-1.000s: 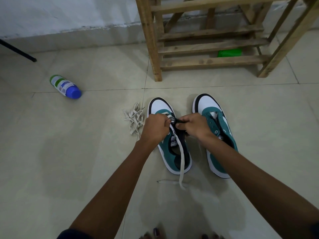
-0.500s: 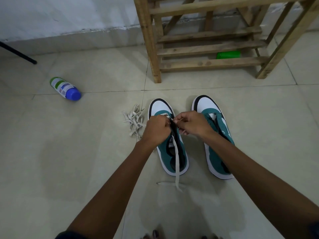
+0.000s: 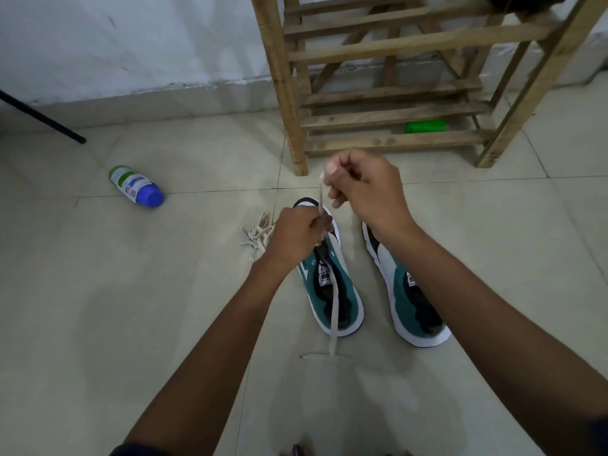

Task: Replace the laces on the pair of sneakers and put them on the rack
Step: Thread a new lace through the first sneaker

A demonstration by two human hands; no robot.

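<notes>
Lacing is being done on the left sneaker [image 3: 332, 278], which is standing at 12 o'clock from the person, beside its mate [image 3: 408, 291] at 1 o'clock. The right hand [image 3: 362, 189] is pinching the lace [image 3: 334, 307] tip and drawing it upward, likely to pull slack through an eyelet. The left hand [image 3: 292, 235] is gripping the shoe's front to steady it. Spare laces [image 3: 255, 235] are lying at 11 o'clock; the rack [image 3: 388, 93] is standing beyond.

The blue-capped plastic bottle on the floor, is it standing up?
No, the blue-capped plastic bottle lies on its side on the tiled floor.
</notes>
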